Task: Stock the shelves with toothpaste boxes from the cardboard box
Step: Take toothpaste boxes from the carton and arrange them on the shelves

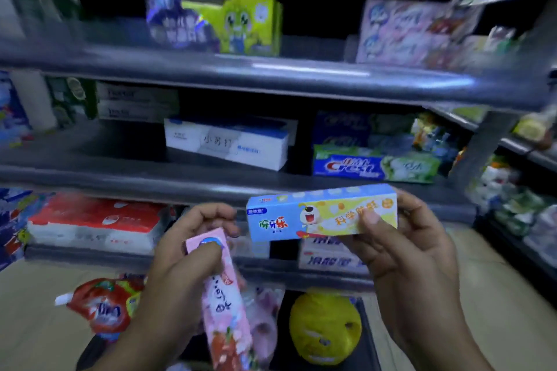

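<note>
Motion blur smeared most shelf labels, and my forearms hid the floor below. My left hand (193, 253) gripped a pink toothpaste box (224, 301) upright, its lower end cut off. My right hand (407, 247) pinched a blue-and-yellow toothpaste box (319, 214) level before the middle shelf edge (150, 181), with open room left of the white box (229, 141).
</note>
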A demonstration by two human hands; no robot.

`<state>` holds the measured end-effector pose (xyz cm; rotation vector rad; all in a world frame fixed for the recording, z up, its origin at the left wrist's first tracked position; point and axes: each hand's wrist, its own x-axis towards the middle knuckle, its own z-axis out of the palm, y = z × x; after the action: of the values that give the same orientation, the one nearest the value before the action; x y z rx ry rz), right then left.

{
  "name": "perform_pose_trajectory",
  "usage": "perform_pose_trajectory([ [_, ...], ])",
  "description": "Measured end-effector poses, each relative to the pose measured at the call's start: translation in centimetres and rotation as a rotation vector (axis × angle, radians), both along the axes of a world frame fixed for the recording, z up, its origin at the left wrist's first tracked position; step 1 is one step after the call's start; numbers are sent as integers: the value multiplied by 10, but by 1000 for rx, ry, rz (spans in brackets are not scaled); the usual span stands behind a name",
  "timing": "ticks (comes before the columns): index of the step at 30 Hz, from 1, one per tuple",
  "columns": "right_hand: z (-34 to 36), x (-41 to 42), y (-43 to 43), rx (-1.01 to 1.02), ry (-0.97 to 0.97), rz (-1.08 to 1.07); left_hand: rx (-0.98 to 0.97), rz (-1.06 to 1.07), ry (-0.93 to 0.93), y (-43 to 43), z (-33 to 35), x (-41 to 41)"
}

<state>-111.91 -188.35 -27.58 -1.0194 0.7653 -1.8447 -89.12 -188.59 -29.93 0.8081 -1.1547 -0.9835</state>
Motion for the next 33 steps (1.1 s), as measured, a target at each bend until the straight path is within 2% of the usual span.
perform_pose_trajectory([
  [4, 43, -28, -4, -189, 19, -111, -98, -160, -49, -9, 56, -38],
  [7, 69, -50, -6, -247, 82, -200, -130, -209, -109, -16, 88, -61],
  [18, 159, -107, -27, -382, 467, -572, -361, -100, -431, -36, 192, -98],
  [22, 185, -118, -51, -423, 610, -681, -271, -86, -498, -63, 217, -107],
  [25, 193, -125, -73, -383, 699, -713, -203, -90, -546, -75, 227, -113],
  [31, 191, -140, -100, -85, 970, -762, -42, -64, -724, -85, 235, -124],
  [33, 186, -142, -101, -72, 1021, -746, -35, -50, -769, -88, 232, -125],
])
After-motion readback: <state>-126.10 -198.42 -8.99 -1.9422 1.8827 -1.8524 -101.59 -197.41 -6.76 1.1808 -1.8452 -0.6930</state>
